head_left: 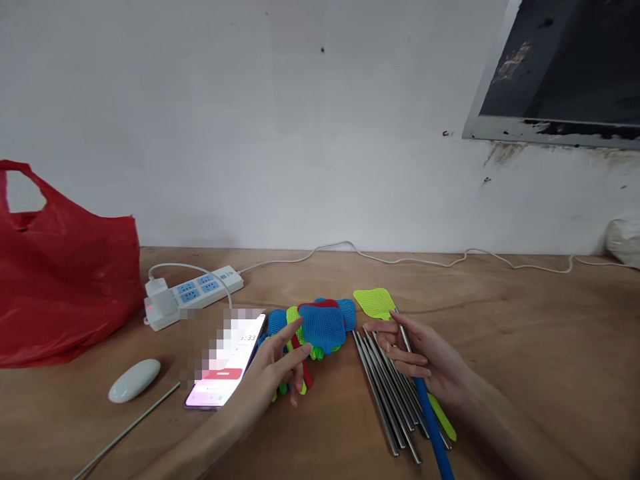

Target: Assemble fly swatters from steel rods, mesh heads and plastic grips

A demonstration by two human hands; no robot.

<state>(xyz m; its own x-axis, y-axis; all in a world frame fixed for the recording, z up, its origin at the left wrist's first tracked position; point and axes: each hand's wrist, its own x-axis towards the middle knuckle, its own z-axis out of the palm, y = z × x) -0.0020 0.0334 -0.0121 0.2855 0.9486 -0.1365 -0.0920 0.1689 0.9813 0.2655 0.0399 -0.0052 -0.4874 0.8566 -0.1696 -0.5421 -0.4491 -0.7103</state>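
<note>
My left hand [280,360] reaches to a pile of fly swatter heads. Its thumb and index finger are apart at the left edge of a blue mesh fly swatter head [324,325]; whether they touch it I cannot tell. Red, green and other blue swatter pieces lie beneath that head, partly hidden. In my right hand [417,357] is a metal rod with a blue handle [433,427], held between thumb and fingers and slanting toward me. Under this hand lie several bare metal rods [385,393] and a yellow-green fly swatter [375,303], its middle hidden by my fingers.
A lit phone [225,373] lies left of the pile, near a white oval object [135,381]. Behind them is a power strip [200,293] with a plugged-in charger [161,297]. A red plastic bag [65,280] stands far left. A white cable [400,259] runs along the wall.
</note>
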